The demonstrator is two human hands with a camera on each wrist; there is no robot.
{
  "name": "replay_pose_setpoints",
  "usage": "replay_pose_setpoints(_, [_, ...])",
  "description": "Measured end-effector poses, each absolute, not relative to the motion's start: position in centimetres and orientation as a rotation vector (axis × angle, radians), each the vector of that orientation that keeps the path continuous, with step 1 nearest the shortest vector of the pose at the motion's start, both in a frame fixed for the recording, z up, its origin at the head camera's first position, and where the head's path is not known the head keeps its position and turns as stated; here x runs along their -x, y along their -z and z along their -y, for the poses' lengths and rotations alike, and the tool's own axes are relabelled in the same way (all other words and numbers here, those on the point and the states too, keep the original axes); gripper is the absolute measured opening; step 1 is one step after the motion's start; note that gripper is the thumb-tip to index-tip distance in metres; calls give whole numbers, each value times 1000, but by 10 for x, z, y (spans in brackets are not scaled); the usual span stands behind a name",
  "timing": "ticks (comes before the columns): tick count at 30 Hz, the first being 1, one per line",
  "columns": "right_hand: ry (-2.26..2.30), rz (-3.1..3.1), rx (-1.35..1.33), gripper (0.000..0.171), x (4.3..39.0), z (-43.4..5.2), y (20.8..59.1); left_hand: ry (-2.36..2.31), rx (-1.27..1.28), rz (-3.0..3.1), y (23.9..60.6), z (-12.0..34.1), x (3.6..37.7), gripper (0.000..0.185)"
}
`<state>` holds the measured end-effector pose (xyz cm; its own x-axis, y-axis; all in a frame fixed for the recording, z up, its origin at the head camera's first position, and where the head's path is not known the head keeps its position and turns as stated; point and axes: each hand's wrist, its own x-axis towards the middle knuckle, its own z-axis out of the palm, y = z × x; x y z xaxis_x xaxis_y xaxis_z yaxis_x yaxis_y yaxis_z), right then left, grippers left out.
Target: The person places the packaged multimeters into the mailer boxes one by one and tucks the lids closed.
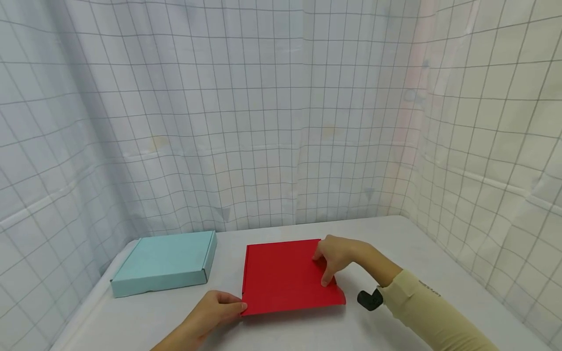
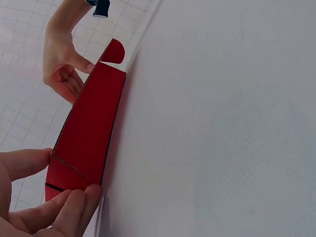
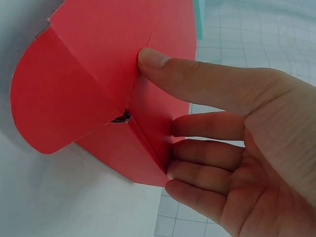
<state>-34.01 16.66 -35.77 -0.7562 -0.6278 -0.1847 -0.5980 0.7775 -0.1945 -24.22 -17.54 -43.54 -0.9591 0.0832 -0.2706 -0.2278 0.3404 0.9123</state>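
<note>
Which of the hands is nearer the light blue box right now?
Left. The left hand holds the red box's near left corner, just right of the blue box. The right hand touches the red box's far side.

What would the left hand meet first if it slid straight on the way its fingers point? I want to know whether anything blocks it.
The left hand points right, its fingertips already on the near-left corner of the red box. It would meet that box at once, probably pushing it toward the right hand.
</note>
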Motion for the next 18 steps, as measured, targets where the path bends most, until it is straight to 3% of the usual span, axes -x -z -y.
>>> replay_pose_setpoints(18, [178,-2748,925,60,340,-166,359,-1706,69,-2317,434,176,241,36])
